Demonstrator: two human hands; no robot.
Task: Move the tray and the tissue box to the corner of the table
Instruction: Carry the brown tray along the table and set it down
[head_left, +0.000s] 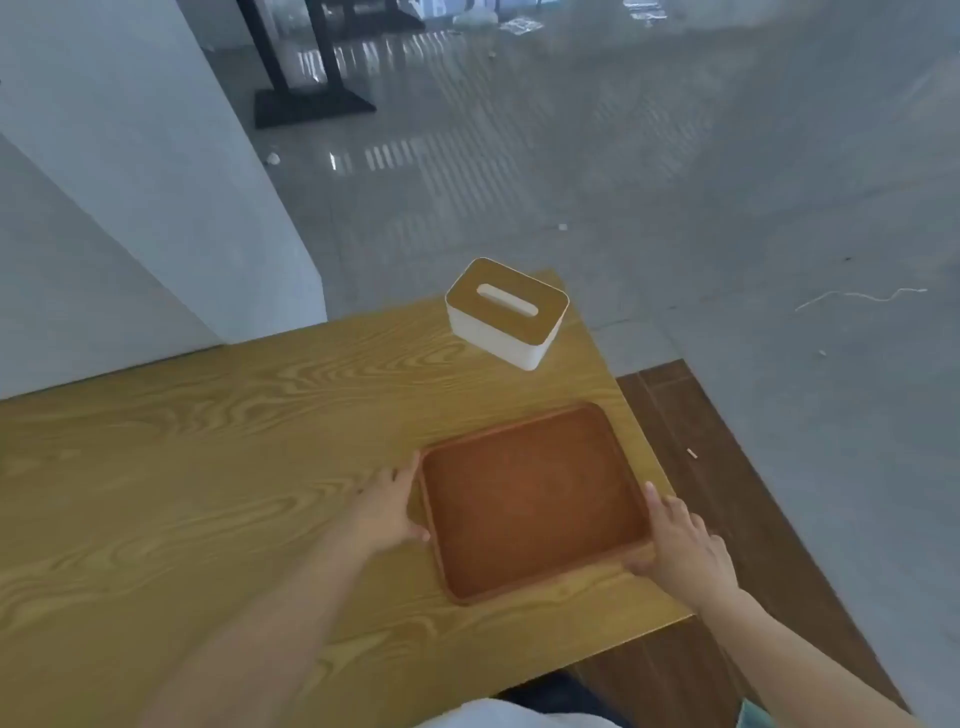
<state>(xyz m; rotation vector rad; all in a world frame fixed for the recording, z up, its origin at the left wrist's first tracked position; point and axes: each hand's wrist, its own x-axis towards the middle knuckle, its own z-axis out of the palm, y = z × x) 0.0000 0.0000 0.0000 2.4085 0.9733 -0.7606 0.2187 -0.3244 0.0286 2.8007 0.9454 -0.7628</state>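
Observation:
A flat brown tray lies on the wooden table near its right edge. My left hand grips the tray's left rim, fingers curled along it. My right hand holds the tray's right near corner, partly past the table edge. The tissue box, white with a wooden lid and an empty slot, stands upright at the far right corner of the table, a short gap beyond the tray. Neither hand touches the box.
A white wall and pillar rise beyond the table's far left edge. To the right the floor drops away: dark wood boards and grey shiny tiles. A black table base stands far off.

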